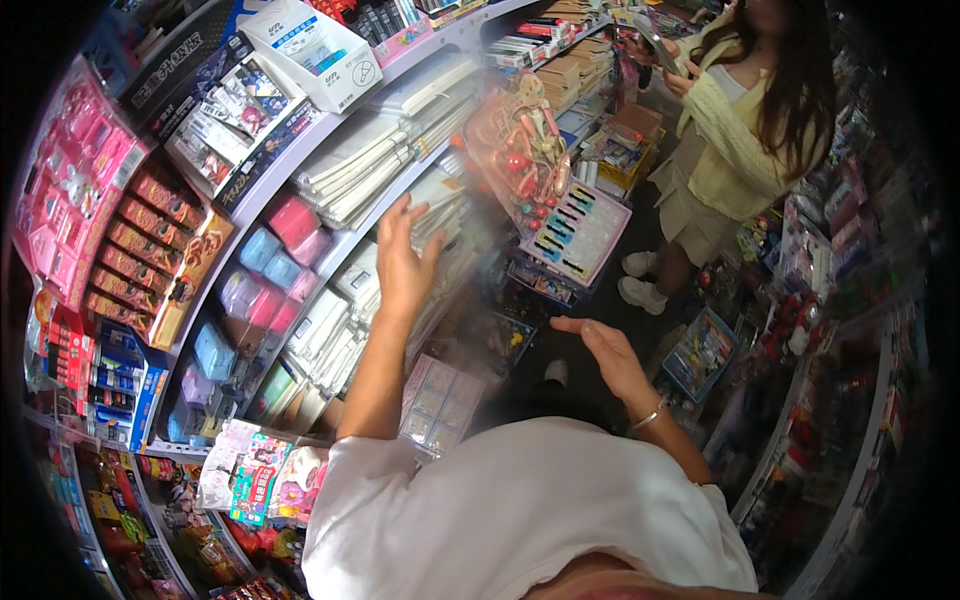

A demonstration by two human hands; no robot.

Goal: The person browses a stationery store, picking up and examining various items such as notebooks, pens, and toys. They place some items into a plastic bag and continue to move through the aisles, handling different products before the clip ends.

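Note:
My left hand [407, 255] is raised in front of the curved shelf, fingers spread, holding nothing. Beside and behind it lie stacks of notebooks in clear sleeves [360, 176] on one tier, with white spiral notebooks [326, 341] on the tier below. Over the dark floor, my right hand [611, 360] hangs with its fingers stretched out and nothing in it; a bracelet [649, 415] circles that wrist. Between the hands and farther off is a display tray of small items with black clips [574, 232]. A clear bag of red and pink trinkets [525, 157] hangs above the tray.
A person in a yellow cardigan [720, 150] stands in the aisle with a phone [656, 45]. A blue basket of goods [701, 354] sits on the floor at right. Pastel packs [270, 255], snack boxes [142, 255] and a pink toy set [79, 187] fill the left shelf.

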